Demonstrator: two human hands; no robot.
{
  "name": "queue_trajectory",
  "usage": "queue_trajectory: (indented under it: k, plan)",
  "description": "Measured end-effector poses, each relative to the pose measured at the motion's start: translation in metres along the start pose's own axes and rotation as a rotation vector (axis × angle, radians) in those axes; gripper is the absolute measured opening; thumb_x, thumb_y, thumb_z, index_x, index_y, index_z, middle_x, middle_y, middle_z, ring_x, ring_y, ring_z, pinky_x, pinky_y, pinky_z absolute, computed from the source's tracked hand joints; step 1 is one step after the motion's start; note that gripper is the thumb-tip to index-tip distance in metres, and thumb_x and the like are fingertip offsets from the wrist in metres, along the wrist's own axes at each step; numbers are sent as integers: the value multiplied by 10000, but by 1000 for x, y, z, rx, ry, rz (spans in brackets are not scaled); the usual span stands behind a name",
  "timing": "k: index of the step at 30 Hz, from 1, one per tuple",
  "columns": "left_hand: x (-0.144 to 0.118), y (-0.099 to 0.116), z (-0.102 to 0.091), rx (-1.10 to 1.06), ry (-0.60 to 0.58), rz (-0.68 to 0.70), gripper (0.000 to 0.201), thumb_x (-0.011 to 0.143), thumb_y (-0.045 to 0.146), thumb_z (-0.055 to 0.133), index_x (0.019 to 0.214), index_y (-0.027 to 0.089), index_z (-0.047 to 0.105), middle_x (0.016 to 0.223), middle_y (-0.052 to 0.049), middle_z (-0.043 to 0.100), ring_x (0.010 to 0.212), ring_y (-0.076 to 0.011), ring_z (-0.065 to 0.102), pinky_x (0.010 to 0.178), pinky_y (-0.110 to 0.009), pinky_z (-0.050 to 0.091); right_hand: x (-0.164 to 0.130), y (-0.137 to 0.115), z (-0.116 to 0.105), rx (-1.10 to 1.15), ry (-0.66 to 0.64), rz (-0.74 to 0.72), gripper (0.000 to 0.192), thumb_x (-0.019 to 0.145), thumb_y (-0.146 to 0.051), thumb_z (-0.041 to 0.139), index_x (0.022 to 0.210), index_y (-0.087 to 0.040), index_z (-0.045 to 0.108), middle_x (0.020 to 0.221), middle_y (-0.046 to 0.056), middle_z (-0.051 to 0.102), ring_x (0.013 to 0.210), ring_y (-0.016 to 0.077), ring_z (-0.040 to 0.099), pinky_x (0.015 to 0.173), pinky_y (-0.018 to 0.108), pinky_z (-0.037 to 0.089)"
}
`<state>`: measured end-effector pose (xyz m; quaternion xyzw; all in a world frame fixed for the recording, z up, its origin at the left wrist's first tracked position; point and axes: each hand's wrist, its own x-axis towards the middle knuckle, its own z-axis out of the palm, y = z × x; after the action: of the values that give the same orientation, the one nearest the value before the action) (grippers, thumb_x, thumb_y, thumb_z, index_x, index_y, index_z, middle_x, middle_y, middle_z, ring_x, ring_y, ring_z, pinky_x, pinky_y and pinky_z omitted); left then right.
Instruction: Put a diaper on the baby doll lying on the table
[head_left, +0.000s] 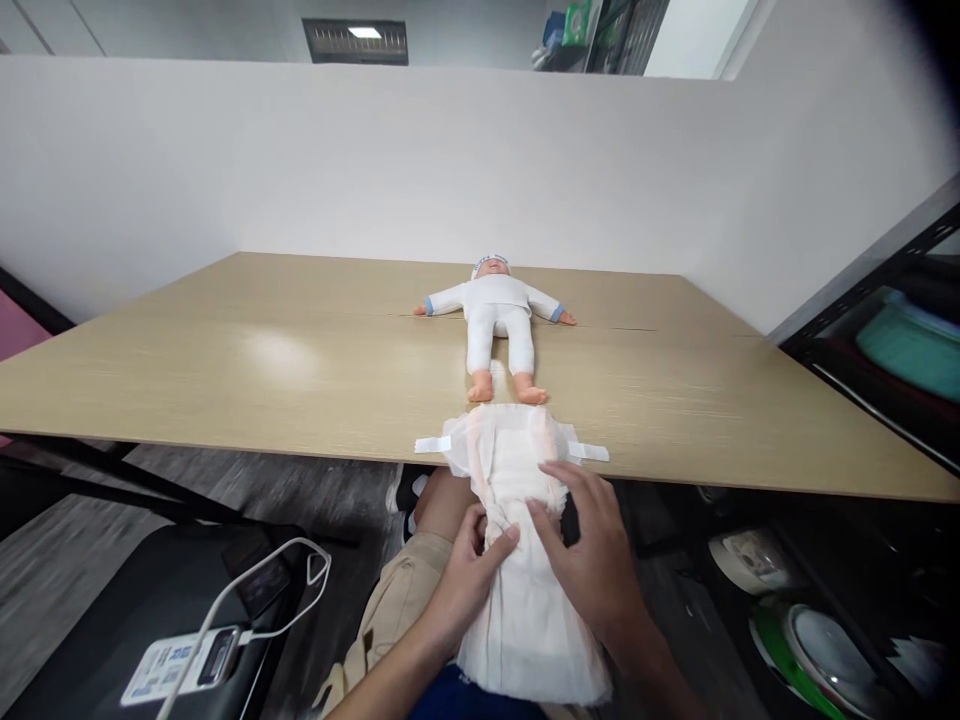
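A baby doll [498, 322] in white clothes lies on its back on the wooden table [285, 370], feet toward me. An opened white diaper [517, 470] lies just below its feet, its far end with two tape tabs on the table and the rest hanging over the front edge onto my lap. My left hand [472, 575] pinches the diaper's middle from the left. My right hand [585, 545] rests flat on it from the right, fingers spread.
White partition walls close the table's back and right. A dark shelf [885, 340] at right holds a teal tub [911, 345] and bowls [810, 640] lower down. At lower left a black surface carries a phone with a white cable [217, 650].
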<state>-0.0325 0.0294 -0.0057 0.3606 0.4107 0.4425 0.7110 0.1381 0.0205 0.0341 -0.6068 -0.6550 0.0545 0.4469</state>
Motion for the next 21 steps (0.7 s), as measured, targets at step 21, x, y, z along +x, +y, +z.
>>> queue_trajectory:
  k: [21]
  plan:
    - [170,181,-60,1745,-119,996,722,952,77,564,1639,267,448,1643,-165,497,1457,-365,500,1167,-516,436,95,31,64,-194,-463,-274,613,1108,-459,535,1691,-328,402,1787,68,348,1649,299,332,1327,590,347]
